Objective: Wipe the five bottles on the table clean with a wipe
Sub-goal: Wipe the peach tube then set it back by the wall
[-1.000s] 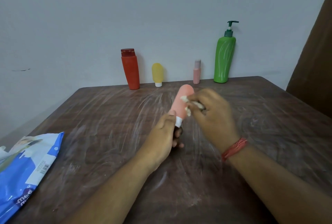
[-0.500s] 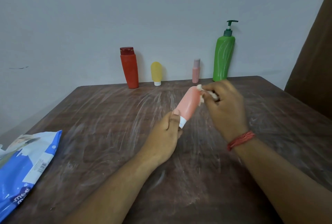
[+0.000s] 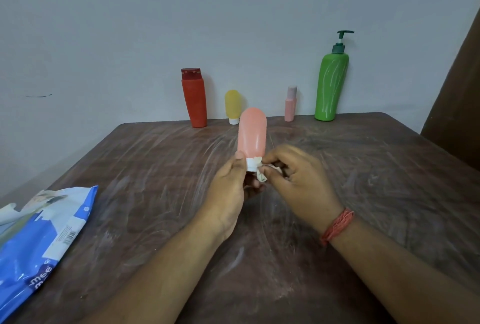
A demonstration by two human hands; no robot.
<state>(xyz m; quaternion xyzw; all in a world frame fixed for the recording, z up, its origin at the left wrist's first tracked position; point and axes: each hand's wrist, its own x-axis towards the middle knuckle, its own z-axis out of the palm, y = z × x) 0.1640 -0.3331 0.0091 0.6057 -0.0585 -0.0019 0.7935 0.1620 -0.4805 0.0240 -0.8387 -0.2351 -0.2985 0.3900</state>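
Note:
My left hand (image 3: 230, 191) holds a salmon-pink squeeze bottle (image 3: 252, 133) by its white cap, rounded end up, above the table's middle. Beside it, my right hand (image 3: 296, 181) pinches a crumpled white wipe (image 3: 261, 174) against that cap. Along the back edge by the wall stand a red bottle (image 3: 194, 99), a small yellow bottle (image 3: 232, 105), a small pink bottle (image 3: 290, 104) and a tall green pump bottle (image 3: 330, 82).
The dark wooden table (image 3: 155, 168) carries pale smear marks. A blue and white wipes pack (image 3: 39, 243) lies at its front left corner. A brown panel (image 3: 459, 90) stands to the right of the table.
The pink bottle went from leaning right to upright. My right hand slid the wipe from the bottle's rounded end down to its white cap.

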